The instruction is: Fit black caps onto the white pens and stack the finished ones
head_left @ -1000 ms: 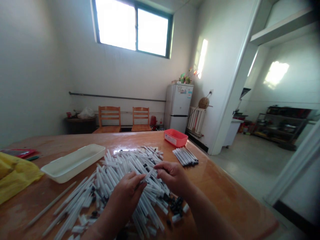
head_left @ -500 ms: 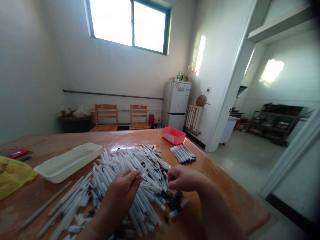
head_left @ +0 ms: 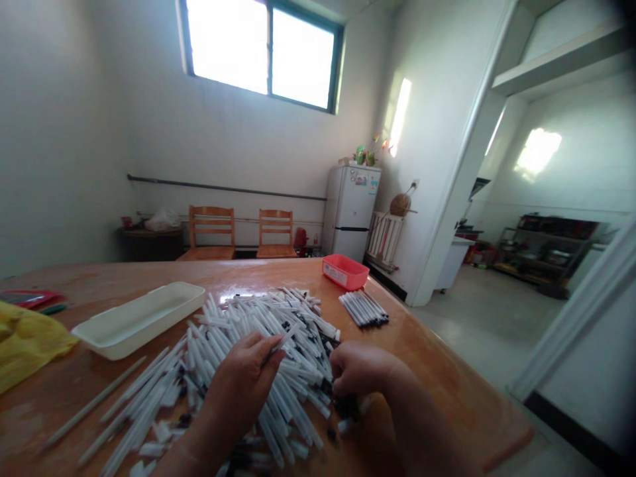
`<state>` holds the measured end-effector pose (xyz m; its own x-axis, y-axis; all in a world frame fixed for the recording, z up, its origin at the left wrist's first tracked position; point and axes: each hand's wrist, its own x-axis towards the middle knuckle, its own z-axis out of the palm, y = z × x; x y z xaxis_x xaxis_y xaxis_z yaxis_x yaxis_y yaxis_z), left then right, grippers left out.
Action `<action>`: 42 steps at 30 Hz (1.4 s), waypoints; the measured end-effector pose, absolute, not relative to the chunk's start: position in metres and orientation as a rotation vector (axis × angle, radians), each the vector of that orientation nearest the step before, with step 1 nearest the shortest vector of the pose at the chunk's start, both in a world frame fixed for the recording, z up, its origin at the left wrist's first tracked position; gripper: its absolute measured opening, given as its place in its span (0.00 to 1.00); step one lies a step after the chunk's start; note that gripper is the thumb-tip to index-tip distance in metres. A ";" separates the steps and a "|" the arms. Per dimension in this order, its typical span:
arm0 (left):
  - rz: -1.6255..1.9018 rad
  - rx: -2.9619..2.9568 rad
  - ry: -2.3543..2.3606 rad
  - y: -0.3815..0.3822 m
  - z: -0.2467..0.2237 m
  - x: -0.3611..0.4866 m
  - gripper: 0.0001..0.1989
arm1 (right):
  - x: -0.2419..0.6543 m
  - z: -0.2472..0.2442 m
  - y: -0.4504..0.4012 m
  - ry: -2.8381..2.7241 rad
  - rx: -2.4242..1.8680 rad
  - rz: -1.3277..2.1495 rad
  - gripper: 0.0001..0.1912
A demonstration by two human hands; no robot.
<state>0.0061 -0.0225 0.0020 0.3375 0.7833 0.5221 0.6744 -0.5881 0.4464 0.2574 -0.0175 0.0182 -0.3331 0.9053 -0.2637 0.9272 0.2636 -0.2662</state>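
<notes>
L hand (head_left: 241, 371) has a slim whitish tube (head_left: 288, 336) pinched btwn thumb & forefinger, over the middle of the pile of tubes (head_left: 293, 404); the tube's free end points to approx 1 o'clock (12 = far side of table (head_left: 437, 397)). R hand (head_left: 365, 368) is at approx 3 o'clock from L, well apart from it, fingers curled in & low by a heap of small black parts (head_left: 346, 405). Can't tell if R has anything in its grip: fingertips hidden, heap partly hidden & dark too.

Rest of layout, from pile ctr: row of tubes w/ dark ends (head_left: 362, 306) at approx 2 o'clock, side by side, dark ends nearer the person; red tray (head_left: 335, 277) at approx 1, just beyond the row; long cream tray (head_left: 110, 352) at approx 10, w/ yellow bag (head_left: 30, 344) past it at the table's L side. A long thin rod (head_left: 94, 404) lies apart at approx 8.

Step in hand, my read: two-handed work on one tube, L as holder, R at the small-parts heap, prob. for a pick. A pick there calls for a fine fingertip pinch on one pc, w/o scattering the others; L needs a steady, light hold w/ the tube end kept exposed. Main risk: parts are tiny & close together, so easy to grab two or knock one off.
</notes>
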 end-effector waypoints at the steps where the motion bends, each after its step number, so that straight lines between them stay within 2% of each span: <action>1: 1.087 2.442 1.342 -0.022 0.002 0.006 0.14 | 0.257 0.017 -0.017 2.454 1.782 -0.579 0.09; 16: 1.043 2.419 1.358 -0.020 0.000 0.006 0.16 | 0.261 0.014 -0.013 2.455 1.812 -0.602 0.06; 19: 1.031 2.419 1.353 -0.021 0.001 0.006 0.16 | 0.272 0.015 -0.012 2.502 1.808 -0.800 0.05; 25: 0.988 2.432 1.328 -0.022 0.002 0.006 0.16 | 0.285 0.015 -0.010 2.492 1.770 -1.670 0.04; 29: 0.950 2.466 1.307 -0.023 0.002 0.008 0.16 | 0.274 0.019 -0.010 2.646 1.703 -2.071 0.09; 34: 0.899 2.511 1.289 -0.024 0.000 0.010 0.16 | 0.256 0.022 -0.010 2.986 1.675 -2.158 0.09; 42: 0.890 2.512 1.257 -0.022 -0.003 0.010 0.16 | 0.249 0.020 -0.010 3.056 1.696 -2.288 0.07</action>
<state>0.0097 -0.0224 -0.0035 0.4586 0.7792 0.4273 0.6620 -0.6203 0.4208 0.2490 -0.0098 0.0203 -0.2613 0.9196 0.2934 -0.0227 0.2981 -0.9543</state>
